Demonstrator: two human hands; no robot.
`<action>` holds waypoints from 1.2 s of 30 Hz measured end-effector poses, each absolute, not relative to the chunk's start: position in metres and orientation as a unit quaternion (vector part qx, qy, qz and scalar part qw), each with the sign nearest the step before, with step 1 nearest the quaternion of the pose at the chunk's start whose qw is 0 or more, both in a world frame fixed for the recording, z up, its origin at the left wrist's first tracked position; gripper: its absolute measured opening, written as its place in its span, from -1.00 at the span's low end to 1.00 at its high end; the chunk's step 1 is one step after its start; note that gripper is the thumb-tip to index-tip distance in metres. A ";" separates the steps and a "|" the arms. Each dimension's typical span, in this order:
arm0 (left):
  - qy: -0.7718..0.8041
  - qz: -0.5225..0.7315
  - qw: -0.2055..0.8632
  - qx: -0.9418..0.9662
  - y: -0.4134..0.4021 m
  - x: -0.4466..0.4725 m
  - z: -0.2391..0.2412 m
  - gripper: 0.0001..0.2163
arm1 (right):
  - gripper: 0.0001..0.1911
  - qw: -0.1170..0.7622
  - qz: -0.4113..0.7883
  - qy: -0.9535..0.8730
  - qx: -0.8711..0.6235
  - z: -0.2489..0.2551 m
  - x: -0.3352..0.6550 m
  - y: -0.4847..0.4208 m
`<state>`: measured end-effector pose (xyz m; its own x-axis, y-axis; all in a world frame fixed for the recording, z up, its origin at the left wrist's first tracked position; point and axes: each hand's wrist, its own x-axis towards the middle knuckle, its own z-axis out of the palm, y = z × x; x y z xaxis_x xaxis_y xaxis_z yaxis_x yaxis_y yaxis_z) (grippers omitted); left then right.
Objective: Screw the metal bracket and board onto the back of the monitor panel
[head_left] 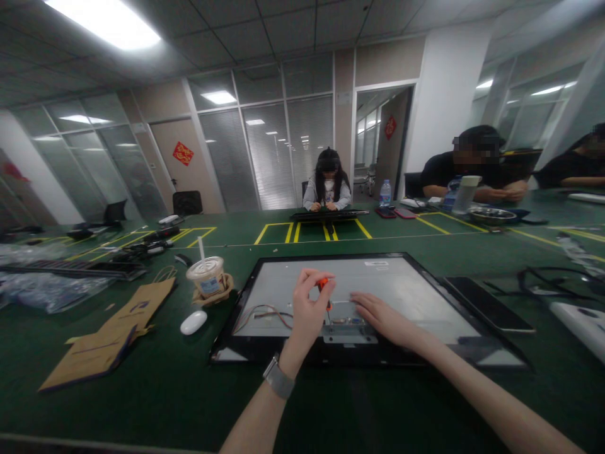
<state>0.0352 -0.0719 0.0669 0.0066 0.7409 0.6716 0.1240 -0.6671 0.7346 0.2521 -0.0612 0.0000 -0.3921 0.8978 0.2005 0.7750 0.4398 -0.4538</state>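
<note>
A monitor (416, 284) lies face down on the green table, its grey metal back panel up. My left hand (309, 309), with a watch on its wrist, is closed round an orange-handled screwdriver (325, 291) held upright, its tip on a small metal bracket (347, 328) near the panel's front edge. My right hand (385, 317) lies flat on the panel just right of the screwdriver, fingers stretched out beside the bracket. Red and dark wires (265, 313) run across the panel to the left.
A drink cup with a straw (207, 274), a white mouse (193, 322) and a flattened brown paper bag (113, 334) lie left of the monitor. A black phone (489, 304) lies to its right. Three people sit across the table (302, 403).
</note>
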 end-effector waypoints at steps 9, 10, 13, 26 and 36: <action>0.301 0.613 0.285 0.673 -0.076 0.036 0.070 -0.80 | -0.42 0.216 0.150 -0.823 -0.504 -0.001 0.253 -0.061; 0.309 0.620 0.271 0.669 -0.075 0.036 0.069 -0.84 | -0.42 0.213 0.150 -0.824 -0.504 0.000 0.253 -0.061; 0.323 0.637 0.246 0.655 -0.071 0.036 0.068 -0.91 | -0.41 0.208 0.150 -0.823 -0.507 0.003 0.252 -0.063; 0.299 0.616 0.353 0.637 -0.073 0.039 0.065 -0.72 | -0.41 0.214 0.145 -0.824 -0.504 0.001 0.252 -0.062; 0.316 0.615 0.354 0.630 -0.072 0.035 0.070 -0.71 | -0.41 0.214 0.146 -0.821 -0.508 0.000 0.253 -0.061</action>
